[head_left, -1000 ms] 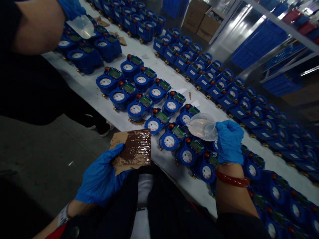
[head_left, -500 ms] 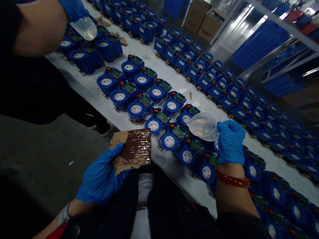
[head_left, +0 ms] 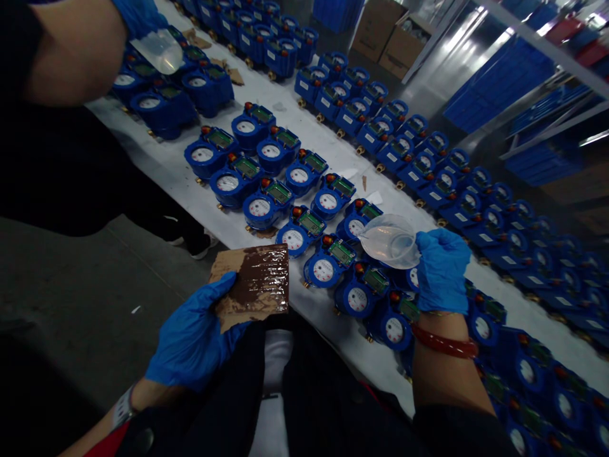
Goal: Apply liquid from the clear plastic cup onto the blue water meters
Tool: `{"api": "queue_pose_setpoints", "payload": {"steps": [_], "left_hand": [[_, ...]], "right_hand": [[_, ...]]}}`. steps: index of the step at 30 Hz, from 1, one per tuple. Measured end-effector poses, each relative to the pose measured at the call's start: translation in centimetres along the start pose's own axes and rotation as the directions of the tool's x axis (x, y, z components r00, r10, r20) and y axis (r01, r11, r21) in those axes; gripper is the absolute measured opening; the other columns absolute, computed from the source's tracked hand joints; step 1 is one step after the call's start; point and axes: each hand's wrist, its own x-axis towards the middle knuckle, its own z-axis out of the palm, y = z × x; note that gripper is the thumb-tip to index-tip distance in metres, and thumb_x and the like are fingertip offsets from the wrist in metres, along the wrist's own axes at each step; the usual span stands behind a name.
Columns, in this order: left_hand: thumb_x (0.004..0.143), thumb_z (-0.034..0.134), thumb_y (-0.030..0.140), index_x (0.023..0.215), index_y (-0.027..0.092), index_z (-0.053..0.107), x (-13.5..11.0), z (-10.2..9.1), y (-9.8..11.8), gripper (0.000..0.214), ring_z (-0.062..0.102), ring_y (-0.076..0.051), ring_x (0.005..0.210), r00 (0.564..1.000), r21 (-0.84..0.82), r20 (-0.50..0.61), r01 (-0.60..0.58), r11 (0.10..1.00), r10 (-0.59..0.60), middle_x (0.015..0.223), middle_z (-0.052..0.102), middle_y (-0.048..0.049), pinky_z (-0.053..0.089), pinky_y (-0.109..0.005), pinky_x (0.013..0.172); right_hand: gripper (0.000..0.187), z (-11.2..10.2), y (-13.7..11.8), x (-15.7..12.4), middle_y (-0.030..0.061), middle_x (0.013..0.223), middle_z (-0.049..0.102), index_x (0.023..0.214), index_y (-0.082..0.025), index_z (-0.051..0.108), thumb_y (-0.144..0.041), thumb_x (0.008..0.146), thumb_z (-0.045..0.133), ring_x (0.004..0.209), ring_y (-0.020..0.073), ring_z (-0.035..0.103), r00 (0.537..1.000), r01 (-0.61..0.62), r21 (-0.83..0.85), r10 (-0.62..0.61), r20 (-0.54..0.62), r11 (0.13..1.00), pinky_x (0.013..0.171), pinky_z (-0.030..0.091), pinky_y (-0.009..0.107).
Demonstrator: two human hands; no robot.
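Note:
My left hand (head_left: 193,339), in a blue glove, is closed on a piece of cardboard (head_left: 252,282) with a wet, dark brown coating over much of it. It hangs in front of the table edge. My right hand (head_left: 443,270), also gloved, grips a translucent plastic cup (head_left: 389,241), tilted with its mouth toward the left. Beneath the cup stand blue water meters with white dials and exposed green circuit boards. One such water meter (head_left: 358,295) is just left of my right hand, and another water meter (head_left: 323,270) is nearer the cardboard.
A co-worker's gloved hand (head_left: 140,16) holds a similar clear cup (head_left: 160,52) over meters at upper left. More labelled meters (head_left: 398,152) line the far side of the white table (head_left: 266,95). Cardboard boxes (head_left: 378,28) and blue crates (head_left: 497,82) stand beyond.
Hardly anything differs. My right hand and the cup have shifted very slightly to the right; the cardboard in my left hand stays in place.

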Motion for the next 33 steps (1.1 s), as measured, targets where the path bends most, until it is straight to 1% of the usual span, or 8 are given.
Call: {"api": "queue_pose_setpoints", "payload": {"steps": [4, 8, 14, 20, 23, 26, 29, 33], "left_hand": [[0.109, 0.043, 0.013, 0.168, 0.02, 0.041, -0.1, 0.2, 0.0, 0.059, 0.08, -0.03, 0.053, 1.0, 0.006, 0.004, -0.005, 1.0, 0.005, 0.083, 0.088, -0.0108, 0.063, -0.03, 0.039], [0.109, 0.044, 0.013, 0.168, 0.027, 0.042, 0.0, 0.1, 0.0, 0.061, 0.083, -0.029, 0.061, 0.998, -0.075, 0.052, 0.032, 0.997, -0.028, 0.088, 0.089, -0.008, 0.068, -0.031, 0.047], [0.108, 0.047, 0.012, 0.163, 0.024, 0.049, -0.2, 0.4, -0.1, 0.056, 0.085, -0.031, 0.068, 1.0, -0.045, -0.005, -0.01, 0.999, 0.01, 0.085, 0.089, -0.0085, 0.068, -0.031, 0.048], [0.108, 0.046, 0.01, 0.164, 0.019, 0.047, -0.4, 0.9, 0.0, 0.057, 0.086, -0.033, 0.077, 0.998, 0.025, -0.06, -0.03, 0.999, 0.031, 0.083, 0.088, -0.0094, 0.07, -0.031, 0.053], [0.107, 0.046, 0.009, 0.164, 0.022, 0.048, -0.4, 0.9, 0.0, 0.058, 0.086, -0.032, 0.077, 0.999, -0.019, -0.033, -0.021, 1.0, 0.02, 0.085, 0.089, -0.0088, 0.07, -0.031, 0.054], [0.107, 0.049, 0.01, 0.164, 0.023, 0.049, -0.3, 0.7, 0.0, 0.059, 0.087, -0.033, 0.08, 1.0, -0.061, -0.012, -0.01, 0.998, 0.01, 0.091, 0.089, -0.01, 0.072, -0.032, 0.057], [0.107, 0.049, 0.009, 0.164, 0.021, 0.049, -0.2, 0.4, 0.0, 0.058, 0.087, -0.033, 0.082, 1.0, -0.043, -0.019, -0.017, 0.999, 0.016, 0.093, 0.089, -0.0106, 0.073, -0.035, 0.063], [0.106, 0.05, 0.008, 0.165, 0.02, 0.048, 0.1, 0.0, 0.1, 0.06, 0.086, -0.033, 0.081, 1.0, -0.075, 0.006, 0.004, 0.997, -0.004, 0.098, 0.09, -0.0126, 0.074, -0.037, 0.067]], "right_hand": [[0.028, 0.2, 0.3, 0.2, -0.002, 0.056, 0.05, 0.058, -0.029, 0.051, -0.05, 0.066, 0.068, 0.061, 0.0184, 0.044, 1.0, -0.02, 0.002, 0.02, -0.017, 1.0, 0.061, 0.039, 0.036], [0.027, 0.5, 0.3, 0.4, -0.0041, 0.054, 0.047, 0.058, -0.026, 0.05, -0.05, 0.058, 0.063, 0.06, 0.0148, 0.041, 0.997, -0.05, -0.008, 0.049, -0.052, 0.999, 0.061, 0.036, 0.033], [0.028, 0.6, -0.2, 0.4, -0.0045, 0.052, 0.047, 0.056, -0.027, 0.049, -0.053, 0.055, 0.06, 0.061, 0.0154, 0.04, 0.996, -0.068, -0.019, 0.067, -0.055, 0.998, 0.063, 0.035, 0.033], [0.028, 0.5, -0.3, 0.3, -0.0043, 0.053, 0.047, 0.056, -0.027, 0.049, -0.051, 0.056, 0.062, 0.059, 0.0146, 0.04, 0.995, -0.071, -0.013, 0.07, -0.068, 0.997, 0.061, 0.036, 0.033], [0.025, 0.3, -0.4, 0.2, -0.0034, 0.054, 0.048, 0.056, -0.027, 0.05, -0.048, 0.058, 0.064, 0.058, 0.016, 0.043, 0.994, -0.084, -0.001, 0.084, -0.065, 0.996, 0.061, 0.039, 0.035], [0.022, 0.0, -0.7, 0.0, -0.002, 0.055, 0.05, 0.056, -0.029, 0.052, -0.046, 0.062, 0.065, 0.06, 0.0192, 0.045, 0.997, -0.069, -0.003, 0.069, -0.025, 0.998, 0.061, 0.041, 0.037], [0.022, -0.3, -1.0, -0.2, -0.0014, 0.057, 0.051, 0.055, -0.031, 0.052, -0.045, 0.063, 0.066, 0.061, 0.0202, 0.045, 0.998, -0.06, 0.007, 0.06, 0.009, 0.998, 0.063, 0.042, 0.039], [0.02, -0.4, -0.7, -0.1, -0.001, 0.057, 0.051, 0.056, -0.032, 0.052, -0.045, 0.064, 0.065, 0.06, 0.0205, 0.044, 0.999, -0.037, 0.009, 0.037, -0.003, 0.999, 0.062, 0.042, 0.04]]}}
